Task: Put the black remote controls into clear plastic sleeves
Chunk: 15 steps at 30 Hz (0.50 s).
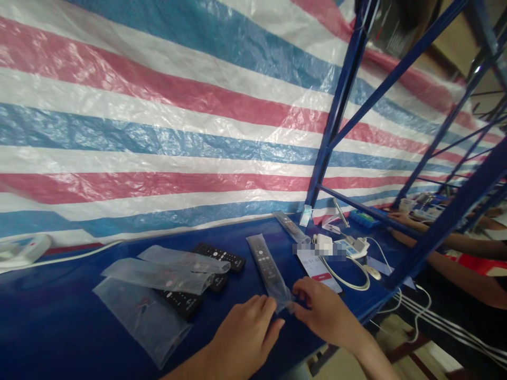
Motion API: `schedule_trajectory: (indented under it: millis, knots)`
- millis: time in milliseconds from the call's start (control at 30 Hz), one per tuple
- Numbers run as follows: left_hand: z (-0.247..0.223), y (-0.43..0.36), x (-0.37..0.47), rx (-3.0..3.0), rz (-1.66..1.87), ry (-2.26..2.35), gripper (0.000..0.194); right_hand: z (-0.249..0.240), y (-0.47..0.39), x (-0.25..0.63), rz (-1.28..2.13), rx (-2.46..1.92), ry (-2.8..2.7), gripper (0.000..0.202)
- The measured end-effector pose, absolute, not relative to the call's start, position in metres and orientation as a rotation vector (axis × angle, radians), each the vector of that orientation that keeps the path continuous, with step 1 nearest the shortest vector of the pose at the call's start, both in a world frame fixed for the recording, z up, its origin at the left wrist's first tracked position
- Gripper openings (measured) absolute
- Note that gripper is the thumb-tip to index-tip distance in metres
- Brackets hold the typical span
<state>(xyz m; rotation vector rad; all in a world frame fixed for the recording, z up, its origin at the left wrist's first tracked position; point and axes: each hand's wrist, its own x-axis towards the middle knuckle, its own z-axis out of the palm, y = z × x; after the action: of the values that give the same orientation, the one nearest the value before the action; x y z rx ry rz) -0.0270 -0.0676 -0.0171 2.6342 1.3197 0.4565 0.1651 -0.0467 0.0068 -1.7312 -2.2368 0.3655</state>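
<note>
Dark slim remote [264, 257], rectangular, dotted with small round buttons, lies inside a translucent plastic sleeve [277, 288] on the blue bench [233, 232], mid-scene, its near end toward the wearer. Right hand [303, 301]: thumb and forefinger pinch the crumpled near end of the sleeve. Left hand [273, 315]: fingers curled at the left edge of that same end; cannot tell whether they grip the film. To the left, thin flat sleeves [138, 311], milky and softly creased, overlap black remotes [182, 302] with rounded corners. Far side of the sleeved remote: a second bagged remote [291, 227], lying at a slant. Right of it, a flat glass-faced phone [319, 269] and a looped white cable [356, 287], smooth and round in section. Backdrop: glossy, wrinkled woven sheeting [178, 100] in red, white and blue stripes; straight blue metal frame [336, 111] stands at right.
</note>
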Motion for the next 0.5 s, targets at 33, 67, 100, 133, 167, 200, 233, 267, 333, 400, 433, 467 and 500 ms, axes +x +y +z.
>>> schedule_trajectory:
  millis: [33,67,100,133,167,200,233,267,333,400,433,467,500]
  knots:
    - [-0.023,-0.07,-0.033,2.666,0.466,1.315,0.013,0.012,-0.05,0.166,0.372,-1.7,-2.212,0.011]
    - [-0.03,-0.072,-0.039,2.703,0.484,1.307,0.014,0.016,-0.051,0.165,0.325,-1.699,-2.186,0.012]
    - [-0.037,-0.074,-0.043,2.741,0.514,1.293,0.015,0.02,-0.051,0.16,0.255,-1.714,-2.162,0.013]
    - [-0.044,-0.074,-0.046,2.772,0.553,1.278,0.016,0.022,-0.049,0.153,0.163,-1.744,-2.146,0.014]
    - [-0.05,-0.074,-0.048,2.794,0.593,1.265,0.016,0.022,-0.046,0.144,0.075,-1.776,-2.147,0.017]
    - [-0.055,-0.074,-0.048,2.807,0.629,1.257,0.016,0.021,-0.041,0.134,0.005,-1.82,-2.163,0.02]
    - [-0.059,-0.073,-0.048,2.813,0.657,1.251,0.016,0.019,-0.036,0.124,-0.053,-1.85,-2.191,0.024]
    - [-0.061,-0.072,-0.048,2.814,0.674,1.246,0.015,0.017,-0.03,0.114,-0.093,-1.876,-2.208,0.027]
    - [-0.063,-0.072,-0.047,2.814,0.697,1.241,0.014,0.011,-0.019,0.099,-0.142,-1.905,-2.236,0.028]
    - [-0.063,-0.071,-0.046,2.818,0.708,1.232,0.012,0.007,-0.008,0.091,-0.163,-1.926,-2.247,0.025]
    - [-0.064,-0.071,-0.046,2.818,0.711,1.228,0.012,0.005,-0.003,0.089,-0.172,-1.937,-2.249,0.024]
    - [-0.064,-0.071,-0.046,2.815,0.711,1.227,0.011,0.005,0.003,0.088,-0.184,-1.948,-2.249,0.024]
    - [-0.064,-0.071,-0.047,2.811,0.711,1.227,0.011,0.005,0.009,0.087,-0.201,-1.963,-2.247,0.025]
